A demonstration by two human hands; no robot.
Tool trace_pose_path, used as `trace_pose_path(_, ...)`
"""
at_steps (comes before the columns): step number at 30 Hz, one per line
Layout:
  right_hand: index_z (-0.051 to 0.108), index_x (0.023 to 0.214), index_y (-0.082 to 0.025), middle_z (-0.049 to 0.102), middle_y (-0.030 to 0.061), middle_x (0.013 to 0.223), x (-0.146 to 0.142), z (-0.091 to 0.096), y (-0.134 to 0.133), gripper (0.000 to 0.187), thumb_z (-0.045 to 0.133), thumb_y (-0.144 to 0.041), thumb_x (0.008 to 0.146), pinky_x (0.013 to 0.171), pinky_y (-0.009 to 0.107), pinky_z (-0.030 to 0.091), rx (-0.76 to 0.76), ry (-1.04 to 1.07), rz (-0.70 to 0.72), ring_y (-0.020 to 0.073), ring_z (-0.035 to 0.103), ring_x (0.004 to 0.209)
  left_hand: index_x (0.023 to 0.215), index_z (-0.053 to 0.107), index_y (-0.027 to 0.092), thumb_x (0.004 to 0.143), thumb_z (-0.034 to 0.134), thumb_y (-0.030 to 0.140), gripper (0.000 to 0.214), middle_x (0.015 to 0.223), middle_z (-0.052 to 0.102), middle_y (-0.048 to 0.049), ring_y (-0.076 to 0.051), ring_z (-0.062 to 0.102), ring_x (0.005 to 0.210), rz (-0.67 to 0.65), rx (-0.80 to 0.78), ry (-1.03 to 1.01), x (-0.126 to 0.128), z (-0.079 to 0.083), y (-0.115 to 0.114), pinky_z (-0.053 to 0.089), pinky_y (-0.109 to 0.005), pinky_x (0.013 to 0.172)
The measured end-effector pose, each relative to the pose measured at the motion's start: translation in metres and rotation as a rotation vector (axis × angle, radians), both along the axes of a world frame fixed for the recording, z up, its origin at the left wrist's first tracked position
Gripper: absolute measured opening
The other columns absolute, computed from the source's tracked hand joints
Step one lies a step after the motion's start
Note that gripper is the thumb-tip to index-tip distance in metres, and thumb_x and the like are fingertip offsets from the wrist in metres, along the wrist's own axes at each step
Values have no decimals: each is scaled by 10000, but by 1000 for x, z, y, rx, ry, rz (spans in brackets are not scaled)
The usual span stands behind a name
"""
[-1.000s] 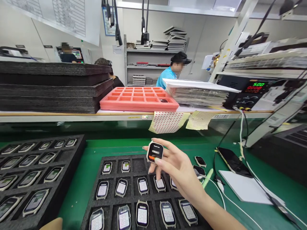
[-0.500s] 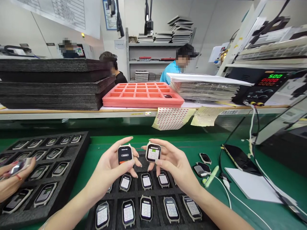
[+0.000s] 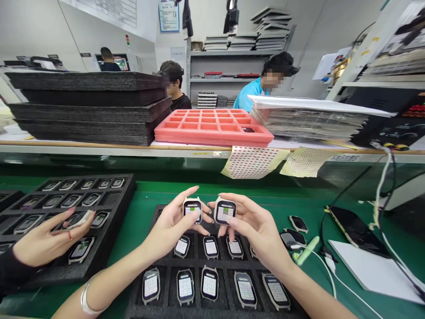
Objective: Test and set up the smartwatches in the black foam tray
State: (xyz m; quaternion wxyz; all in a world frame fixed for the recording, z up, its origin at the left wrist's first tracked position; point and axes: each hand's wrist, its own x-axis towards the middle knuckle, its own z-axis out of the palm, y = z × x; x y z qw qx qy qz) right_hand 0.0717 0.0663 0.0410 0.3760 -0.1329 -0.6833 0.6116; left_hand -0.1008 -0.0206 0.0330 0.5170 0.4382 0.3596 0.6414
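My left hand (image 3: 172, 221) is closed around a smartwatch body (image 3: 188, 205) without a strap, its thumb on the lit screen. Beside it, my right hand (image 3: 254, 219) grips a second smartwatch (image 3: 226, 204), thumb tip on the lower screen. Both screens show a light grid with a green patch. Below the hands lies a black foam tray (image 3: 166, 305) with several watches in its pockets, such as this one with a lit grid (image 3: 210, 283). My forearms and hands cover part of the tray's far rows.
A co-worker's hand (image 3: 49, 237) holds a watch over another foam tray (image 3: 109, 199) at left. To the right lie two watches, one being (image 3: 299, 223), a green pen-like object (image 3: 308, 250), cables, a phone (image 3: 358, 230) and a white pad (image 3: 392, 270). A pink tray (image 3: 212, 138) sits on the shelf.
The left watch's screen has gone from a dark page to a light grid with green, and my left thumb now lies on it. The co-worker's hand has come further over the left tray.
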Motion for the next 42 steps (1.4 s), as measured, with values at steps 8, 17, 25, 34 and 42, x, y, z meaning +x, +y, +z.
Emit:
trace_pose_path(8, 485, 1302, -215, 657, 95, 974, 3, 1, 0, 461, 631, -127, 874, 531, 247, 525, -14, -19, 58, 212, 671, 741, 1358, 350, 156, 821, 602, 129, 594, 1021, 602, -94, -198, 619, 883, 32, 48, -5, -4, -3, 4, 576, -316, 704)
trace_pose_path(17, 565, 1217, -194, 660, 91, 954, 1, -5, 2, 285, 529, -183, 935, 467, 232, 513, -44, 28, 43, 194, 668, 647, 1373, 327, 161, 808, 633, 143, 643, 984, 609, -76, -167, 633, 795, 112, 36, 31, -2, -5, 5, 573, -281, 656)
trace_pose_path(25, 597, 1169, -197, 652, 64, 858, -1, -6, 1, 238, 549, -207, 937, 426, 203, 492, -36, 1, 13, 174, 657, 588, 1332, 372, 145, 833, 588, 155, 544, 960, 590, -76, -177, 611, 824, 75, 81, 48, -4, -6, 6, 584, -285, 631)
trace_pose_path(34, 512, 1292, -228, 621, 119, 1121, 0, -2, 1, 441, 610, -152, 869, 565, 248, 527, -47, 8, 163, 217, 673, 779, 1308, 392, 137, 832, 576, 154, 511, 896, 589, -59, -168, 604, 772, 133, 58, 54, -7, -9, 11, 570, -252, 547)
trace_pose_path(42, 487, 1299, -222, 637, 108, 1073, -1, -4, 4, 450, 635, -157, 879, 542, 249, 545, -10, -57, 80, 211, 681, 760, 1366, 318, 185, 763, 654, 92, 697, 1021, 576, -78, -190, 610, 885, 59, 73, -18, -4, -13, 11, 572, -303, 686)
